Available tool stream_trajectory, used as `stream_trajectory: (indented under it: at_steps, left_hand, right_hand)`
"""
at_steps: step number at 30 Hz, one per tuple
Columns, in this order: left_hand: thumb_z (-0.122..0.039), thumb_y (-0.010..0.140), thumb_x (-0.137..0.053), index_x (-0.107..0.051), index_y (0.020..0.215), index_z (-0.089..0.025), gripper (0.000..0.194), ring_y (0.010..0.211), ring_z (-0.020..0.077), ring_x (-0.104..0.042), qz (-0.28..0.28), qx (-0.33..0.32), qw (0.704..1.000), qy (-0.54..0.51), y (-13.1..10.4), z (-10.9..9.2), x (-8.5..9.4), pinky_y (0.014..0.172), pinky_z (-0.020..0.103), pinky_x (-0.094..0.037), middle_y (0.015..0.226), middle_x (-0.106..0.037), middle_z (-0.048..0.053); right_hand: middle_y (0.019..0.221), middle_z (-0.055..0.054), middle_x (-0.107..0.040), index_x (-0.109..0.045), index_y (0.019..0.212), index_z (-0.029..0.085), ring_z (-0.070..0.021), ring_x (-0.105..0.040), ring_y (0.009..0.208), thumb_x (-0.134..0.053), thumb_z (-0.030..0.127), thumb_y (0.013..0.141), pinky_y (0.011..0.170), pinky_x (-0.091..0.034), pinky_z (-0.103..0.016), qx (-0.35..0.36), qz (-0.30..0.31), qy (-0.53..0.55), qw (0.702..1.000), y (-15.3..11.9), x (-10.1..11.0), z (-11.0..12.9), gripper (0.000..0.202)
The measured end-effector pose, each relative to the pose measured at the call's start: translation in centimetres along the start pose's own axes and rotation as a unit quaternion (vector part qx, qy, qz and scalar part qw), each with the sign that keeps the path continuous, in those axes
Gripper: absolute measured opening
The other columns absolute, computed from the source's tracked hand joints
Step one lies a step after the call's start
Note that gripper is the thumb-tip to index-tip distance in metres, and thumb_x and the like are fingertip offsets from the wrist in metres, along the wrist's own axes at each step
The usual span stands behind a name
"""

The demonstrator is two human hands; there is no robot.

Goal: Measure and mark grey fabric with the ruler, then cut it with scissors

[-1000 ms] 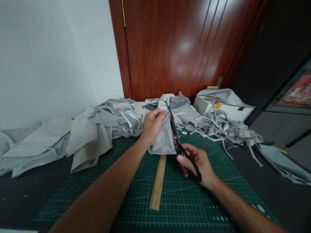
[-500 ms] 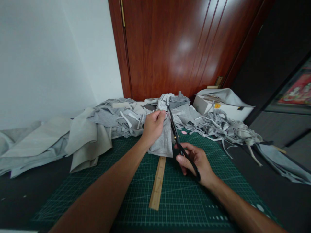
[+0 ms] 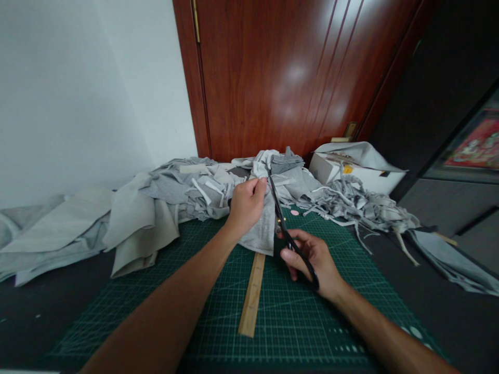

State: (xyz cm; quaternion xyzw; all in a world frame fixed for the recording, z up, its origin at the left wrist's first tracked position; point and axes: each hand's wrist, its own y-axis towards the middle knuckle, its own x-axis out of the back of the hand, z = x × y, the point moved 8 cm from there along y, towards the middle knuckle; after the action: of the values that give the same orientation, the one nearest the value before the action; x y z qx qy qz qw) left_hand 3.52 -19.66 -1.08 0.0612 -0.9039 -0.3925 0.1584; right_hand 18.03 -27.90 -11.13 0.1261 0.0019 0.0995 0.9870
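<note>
Pinched in my left hand (image 3: 246, 205) is a piece of grey fabric (image 3: 260, 234), which hangs down over the far end of a wooden ruler (image 3: 251, 301). My right hand (image 3: 312, 259) is wrapped round the handles of black scissors (image 3: 281, 223). Their blades point away from me, along the right side of the fabric and just right of my left fingertips. Whether the blades touch the fabric is hard to tell. The ruler lies on a green cutting mat (image 3: 218, 322) with grid lines.
Grey and white fabric pieces (image 3: 171, 187) are heaped behind the mat and to the left. A tangle of fabric strips (image 3: 362, 202) lies at the right, before a white box (image 3: 374, 179). Behind stands a reddish-brown door (image 3: 265, 78). A pink disc (image 3: 294, 212) rests on the mat.
The scissors have shifted slightly left, and their handles look closer together. The lower edge of the hanging fabric has swung a little. My left hand still pinches it.
</note>
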Motion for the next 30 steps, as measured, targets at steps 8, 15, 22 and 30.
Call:
stream_trajectory:
  at_steps: [8,15,22,30]
  left_hand:
    - [-0.041,0.102,-0.047,-0.034,0.058,-0.024,0.049,0.054,0.0145,-0.036,0.007,-0.007,1.000,0.009,-0.22,-0.15,-0.16,0.058,0.033,-0.021,0.055,-0.035,-0.005]
    - [-0.042,0.101,-0.047,-0.034,0.058,-0.025,0.049,0.054,0.0149,-0.036,0.008,-0.004,1.000,0.008,-0.18,-0.04,-0.31,0.057,0.033,-0.021,0.053,-0.035,-0.005]
    - [-0.042,0.101,-0.047,-0.036,0.058,-0.024,0.049,0.054,0.0143,-0.036,0.005,0.001,1.000,0.001,-0.15,0.14,-0.24,0.056,0.033,-0.021,0.053,-0.036,-0.005]
    - [-0.040,0.100,-0.050,-0.036,0.057,-0.023,0.048,0.054,0.0138,-0.036,0.007,0.008,1.000,-0.020,-0.22,-0.05,-0.19,0.056,0.032,-0.022,0.053,-0.036,-0.005]
  right_hand:
    - [0.054,0.010,-0.050,-0.063,0.104,0.016,-0.0078,-0.044,0.037,-0.086,0.059,0.072,0.035,-0.039,-0.020,-0.008,-0.014,-0.004,1.000,-0.05,0.15,0.03,0.058]
    - [0.052,0.010,-0.050,-0.064,0.104,0.017,-0.0082,-0.042,0.037,-0.085,0.061,0.072,0.035,-0.037,-0.021,-0.013,-0.015,-0.017,1.000,-0.15,0.25,0.33,0.058]
    - [0.052,0.010,-0.050,-0.065,0.104,0.018,-0.0085,-0.042,0.036,-0.086,0.059,0.073,0.036,-0.036,-0.021,-0.023,-0.020,-0.019,0.999,-0.33,0.19,0.40,0.056]
    - [0.048,0.011,-0.050,-0.065,0.106,0.016,-0.0081,-0.041,0.035,-0.086,0.057,0.073,0.035,-0.035,-0.020,-0.033,-0.033,-0.017,0.999,-0.40,0.16,0.07,0.056]
